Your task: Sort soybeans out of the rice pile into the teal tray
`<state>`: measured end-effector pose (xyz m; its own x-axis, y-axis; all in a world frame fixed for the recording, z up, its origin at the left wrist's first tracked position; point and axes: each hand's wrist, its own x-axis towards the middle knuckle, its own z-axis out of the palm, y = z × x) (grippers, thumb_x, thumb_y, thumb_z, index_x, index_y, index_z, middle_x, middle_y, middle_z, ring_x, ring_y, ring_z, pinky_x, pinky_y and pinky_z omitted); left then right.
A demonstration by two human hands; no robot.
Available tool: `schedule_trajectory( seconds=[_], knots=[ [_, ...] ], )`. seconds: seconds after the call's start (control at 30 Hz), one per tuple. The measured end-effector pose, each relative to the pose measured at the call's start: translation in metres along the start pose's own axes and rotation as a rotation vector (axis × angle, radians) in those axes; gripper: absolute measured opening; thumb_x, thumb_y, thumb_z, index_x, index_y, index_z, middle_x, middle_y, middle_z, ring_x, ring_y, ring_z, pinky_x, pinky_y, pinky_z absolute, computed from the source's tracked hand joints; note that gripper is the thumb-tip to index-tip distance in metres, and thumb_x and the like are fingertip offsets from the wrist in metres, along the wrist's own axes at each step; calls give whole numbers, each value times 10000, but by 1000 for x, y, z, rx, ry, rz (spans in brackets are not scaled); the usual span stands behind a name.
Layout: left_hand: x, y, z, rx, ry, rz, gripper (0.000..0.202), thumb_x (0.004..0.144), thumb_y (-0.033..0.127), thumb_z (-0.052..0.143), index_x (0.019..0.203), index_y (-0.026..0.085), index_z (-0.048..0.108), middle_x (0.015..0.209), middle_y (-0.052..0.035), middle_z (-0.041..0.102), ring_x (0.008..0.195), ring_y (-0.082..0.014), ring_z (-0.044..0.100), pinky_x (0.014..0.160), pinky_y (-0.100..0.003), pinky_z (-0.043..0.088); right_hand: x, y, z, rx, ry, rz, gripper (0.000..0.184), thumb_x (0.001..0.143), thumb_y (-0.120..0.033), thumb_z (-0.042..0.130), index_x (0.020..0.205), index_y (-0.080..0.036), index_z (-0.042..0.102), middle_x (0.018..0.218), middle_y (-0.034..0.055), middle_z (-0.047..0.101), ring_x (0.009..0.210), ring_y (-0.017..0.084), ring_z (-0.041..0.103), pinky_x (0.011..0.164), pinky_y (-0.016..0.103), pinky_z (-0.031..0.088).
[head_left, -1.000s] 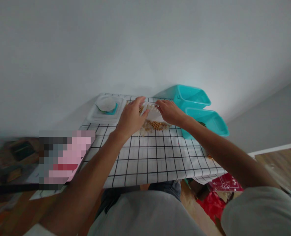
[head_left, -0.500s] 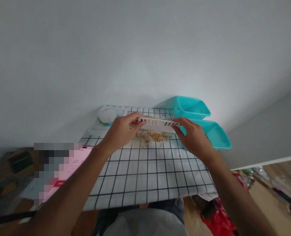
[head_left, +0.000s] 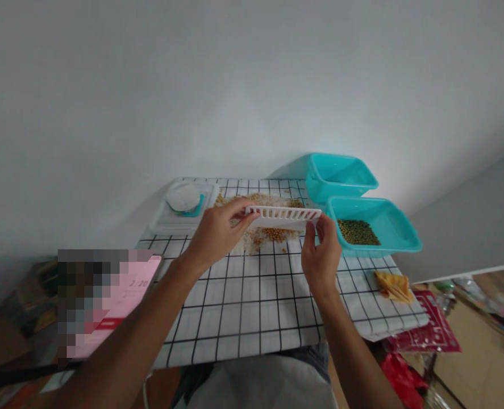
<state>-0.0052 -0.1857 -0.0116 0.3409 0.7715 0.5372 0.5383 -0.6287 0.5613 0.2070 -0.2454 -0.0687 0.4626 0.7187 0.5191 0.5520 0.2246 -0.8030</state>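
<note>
Hands (head_left: 223,230) (head_left: 321,253) holding slotted tray (head_left: 282,222), greenish beans (head_left: 358,232) in nearer teal bin (head_left: 395,226)

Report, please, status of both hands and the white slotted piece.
Left hand, right hand: each gripping one end of white slotted piece. Grains before and beyond it. Nearer teal bin close to right hand.

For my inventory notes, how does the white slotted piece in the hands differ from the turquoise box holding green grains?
The slotted piece is white; the box is turquoise. The left hand and right hand hold the piece; the box stands on the checked cloth. Both look like plastic.
</note>
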Motion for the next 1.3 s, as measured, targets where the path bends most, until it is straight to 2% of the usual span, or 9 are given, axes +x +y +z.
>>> schedule_trajectory(
  seconds=[0.13,0.3,0.43,0.7,0.9,1.3],
  knots=[
    [2,-3,5,9,15,-54,213,934,332,684,1119,227,698,1003,-6,774,875,-161,751,776,-260,596,8,3,10,17,-31,-6,340,1003,-279,478,1327,-210,553,1299,145,670,1177,263,653,1014,479,511],
    [2,-9,12,-21,31,-115,225,954,315,643,1164,245,682,1054,-11,775,935,-181,750,841,-297,607,29,11,31,61,-68,28,243,1004,-273,436,1177,-184,582,1111,145,711,1018,251,680,888,430,524],
    [1,-16,20,-82,54,-144,235,955,304,636,1177,238,674,1088,-22,771,959,-182,749,880,-307,609,38,17,40,71,-80,33,202,994,-278,448,1119,-194,583,1061,126,709,970,236,669,863,403,506],
    [6,-27,27,-93,47,-114,278,959,259,604,1231,233,658,1135,-26,757,994,-169,733,891,-284,587,34,26,38,97,-113,50,180,971,-287,472,1094,-201,573,1025,113,703,943,231,664,834,382,502],
    [8,-23,24,-32,28,-86,295,966,269,581,1250,232,655,1153,-28,748,989,-165,721,898,-279,566,30,27,39,97,-108,45,173,959,-255,466,1097,-198,553,1009,109,684,937,228,651,841,388,499],
    [4,-21,26,-21,31,-76,289,973,265,578,1251,236,655,1181,-27,744,969,-153,715,901,-276,563,24,26,37,83,-85,61,168,990,-289,459,1103,-210,555,1028,103,684,942,213,641,849,386,499]
  ],
)
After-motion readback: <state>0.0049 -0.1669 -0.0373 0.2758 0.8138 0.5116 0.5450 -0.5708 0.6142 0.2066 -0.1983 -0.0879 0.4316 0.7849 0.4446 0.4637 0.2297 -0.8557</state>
